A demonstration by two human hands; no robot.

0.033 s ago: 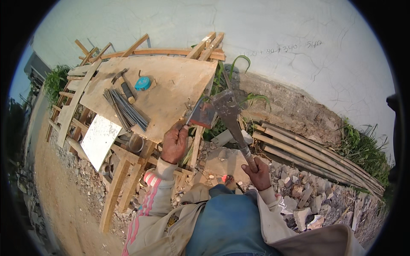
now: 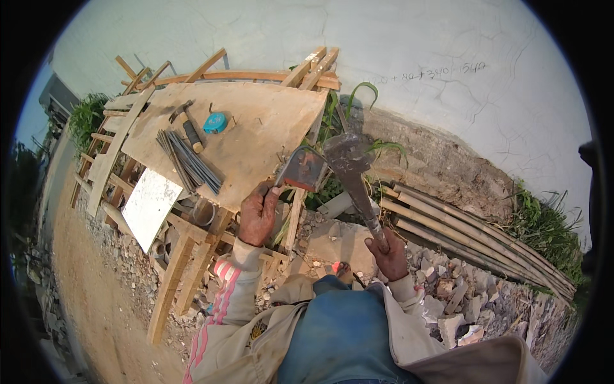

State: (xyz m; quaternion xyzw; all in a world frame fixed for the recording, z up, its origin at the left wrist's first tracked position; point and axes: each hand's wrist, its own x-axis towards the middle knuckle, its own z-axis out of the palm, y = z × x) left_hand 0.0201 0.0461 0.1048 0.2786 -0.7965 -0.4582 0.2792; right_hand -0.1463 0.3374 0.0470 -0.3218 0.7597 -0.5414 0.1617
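My left hand [image 2: 258, 214] is closed near the front right corner of the plywood sheet [image 2: 256, 147]. Between its thumb and fingers it pinches a thin metal rod [image 2: 289, 161], bent at an angle. Against the rod shows a dark flat piece with a red edge [image 2: 303, 173]; I cannot tell what it is. My right hand [image 2: 387, 256] is wrapped round the handle of a long, dark metal tool [image 2: 355, 185] with a broad flat head. That head stands just right of the bent rod; whether they touch is unclear.
On the plywood lie a hammer [image 2: 190, 133], a turquoise tape measure [image 2: 215, 123] and a bundle of short metal rods [image 2: 192, 163]. Wooden legs [image 2: 171, 288] support it. Bamboo poles [image 2: 460, 233] and broken rubble [image 2: 454, 301] lie to the right, below a cracked wall [image 2: 435, 38].
The tool's broad head has turned and shifted slightly to the right. My right hand has moved up a little with it. My left hand keeps hold of the bent rod.
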